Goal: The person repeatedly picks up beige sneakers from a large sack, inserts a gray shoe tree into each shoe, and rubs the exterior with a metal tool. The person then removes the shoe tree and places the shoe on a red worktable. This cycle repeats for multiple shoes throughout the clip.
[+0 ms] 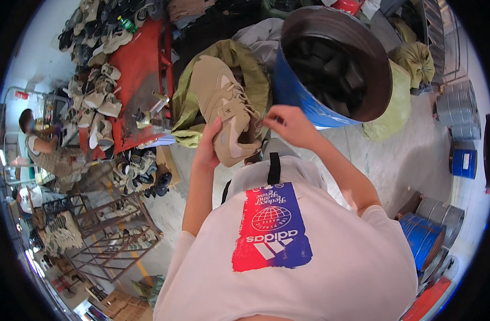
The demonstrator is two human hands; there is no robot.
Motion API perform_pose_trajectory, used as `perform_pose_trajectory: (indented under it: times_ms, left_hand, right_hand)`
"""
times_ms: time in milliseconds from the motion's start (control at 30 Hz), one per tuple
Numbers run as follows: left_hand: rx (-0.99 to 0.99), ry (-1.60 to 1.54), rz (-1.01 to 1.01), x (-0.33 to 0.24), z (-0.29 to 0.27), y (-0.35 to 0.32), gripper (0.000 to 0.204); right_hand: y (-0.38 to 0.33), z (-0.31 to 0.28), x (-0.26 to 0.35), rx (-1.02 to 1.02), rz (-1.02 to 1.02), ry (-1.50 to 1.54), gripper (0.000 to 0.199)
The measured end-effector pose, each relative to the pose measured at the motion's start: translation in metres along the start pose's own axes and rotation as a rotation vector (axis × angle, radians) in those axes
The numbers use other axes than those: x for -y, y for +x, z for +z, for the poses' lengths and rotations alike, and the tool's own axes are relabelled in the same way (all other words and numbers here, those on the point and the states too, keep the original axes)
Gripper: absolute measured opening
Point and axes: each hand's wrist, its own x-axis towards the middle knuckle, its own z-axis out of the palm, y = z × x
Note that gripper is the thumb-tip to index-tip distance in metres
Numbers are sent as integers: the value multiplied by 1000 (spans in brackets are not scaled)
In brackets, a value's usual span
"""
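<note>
A beige sneaker (215,88) is held up by my left hand (206,148), which grips it along its side near the heel. Its toe points away from me, and the laces (250,109) face right. Beside those laces is my right hand (295,125), with its fingers curled together close to the lace ends. Whatever is between these fingertips is too small to make out. Behind the shoe, an olive-green woven sack (183,115) gapes wide; the sneaker hides part of its mouth.
A large blue drum (295,93) with dark pieces inside stands right of the sack. At left, many shoes (98,99) lie on a red table (135,88). A metal rack (116,235) and a co-worker (49,142) are farther left. More drums (458,109) line the right wall.
</note>
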Motion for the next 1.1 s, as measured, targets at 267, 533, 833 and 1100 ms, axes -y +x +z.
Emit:
perform_pose_trajectory:
  times_ms: [267,533,833,1100]
  left_hand:
    - [6,-110,-150,8,38,39,68]
    - [-127,52,-94,48,82,78,66]
    - [-9,538,-334,-31,93,125,75]
    - [-433,185,-204,33,78,102,65]
  right_hand:
    - [18,-39,-19,-151,-362,-72,30]
    - [42,-70,-74,-145,-452,-452,49]
    - [56,-165,-142,23,-547,-181,28]
    - [142,-204,-376,90,132,-389,69]
